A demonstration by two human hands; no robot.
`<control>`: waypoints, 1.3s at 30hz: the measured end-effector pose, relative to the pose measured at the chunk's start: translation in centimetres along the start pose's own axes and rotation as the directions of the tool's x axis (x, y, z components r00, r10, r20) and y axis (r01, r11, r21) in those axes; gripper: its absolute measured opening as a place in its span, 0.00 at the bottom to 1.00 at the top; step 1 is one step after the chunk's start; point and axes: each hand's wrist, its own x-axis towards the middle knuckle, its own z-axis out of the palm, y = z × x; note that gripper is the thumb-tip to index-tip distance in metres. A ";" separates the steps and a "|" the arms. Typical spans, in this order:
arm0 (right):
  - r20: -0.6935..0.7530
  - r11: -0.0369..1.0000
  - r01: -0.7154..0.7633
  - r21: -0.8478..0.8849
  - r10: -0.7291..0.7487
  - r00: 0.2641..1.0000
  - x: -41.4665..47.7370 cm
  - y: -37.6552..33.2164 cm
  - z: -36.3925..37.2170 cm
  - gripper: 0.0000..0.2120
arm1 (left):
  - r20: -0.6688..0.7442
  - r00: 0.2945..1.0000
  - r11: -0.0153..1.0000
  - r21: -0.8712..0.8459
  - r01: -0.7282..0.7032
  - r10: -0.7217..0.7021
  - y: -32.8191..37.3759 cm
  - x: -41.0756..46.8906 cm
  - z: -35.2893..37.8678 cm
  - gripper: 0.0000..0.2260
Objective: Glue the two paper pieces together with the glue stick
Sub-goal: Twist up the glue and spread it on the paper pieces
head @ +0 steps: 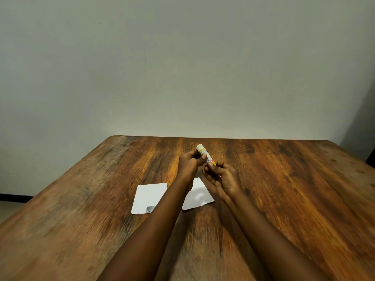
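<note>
Both of my hands hold a white and yellow glue stick [204, 154] above the middle of the wooden table [284, 189]. My left hand [189, 162] grips its upper part, near the white end. My right hand [222, 179] grips the lower end, which has a pink mark. The stick is tilted, white end up and away from me. Two white paper pieces lie flat on the table below my forearms: a larger one [149, 197] to the left and a smaller one [199, 195] to the right, partly hidden by my left arm.
A plain pale wall stands behind the table's far edge [203, 137]. The left table edge runs diagonally toward me, with floor [8, 207] beyond it. A dark object [371, 155] shows at the far right.
</note>
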 end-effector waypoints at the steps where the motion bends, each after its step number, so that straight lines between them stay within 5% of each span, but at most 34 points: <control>1: -0.019 0.999 0.020 -0.039 -0.020 1.000 0.0 0.0 0.2 0.04 | 0.005 1.000 1.000 -0.002 -0.005 0.005 0.0 -0.1 0.0 0.12; 8: -0.116 0.882 0.198 -0.427 -0.271 0.956 -0.8 -0.3 1.0 0.09 | 0.005 0.999 0.998 -0.049 -0.045 0.046 0.5 -0.1 0.4 0.08; 11: -0.122 0.959 0.127 -0.254 -0.162 0.979 -0.5 0.3 0.8 0.06 | 0.019 0.999 0.999 -0.026 -0.047 0.048 0.6 0.1 0.3 0.10; 15: -0.063 0.983 -0.148 0.108 0.155 0.986 -0.4 0.3 0.6 0.13 | 0.077 0.996 0.999 -0.025 -0.044 0.046 0.7 0.2 0.1 0.11; 18: -0.002 0.945 -0.311 0.098 0.313 0.950 -0.2 -0.3 0.1 0.20 | 0.127 0.991 0.998 -0.042 -0.047 0.052 0.6 -0.1 0.1 0.10; 28: 0.076 0.968 -0.163 0.192 0.151 0.986 -0.3 -0.4 -0.1 0.06 | 0.073 0.996 0.996 -0.075 -0.040 0.045 0.3 0.6 -0.1 0.12; 39: 0.087 0.965 -0.263 -0.006 0.263 0.961 -0.2 -0.5 -0.5 0.21 | 0.119 0.992 0.993 -0.117 -0.018 0.032 0.3 0.4 0.1 0.13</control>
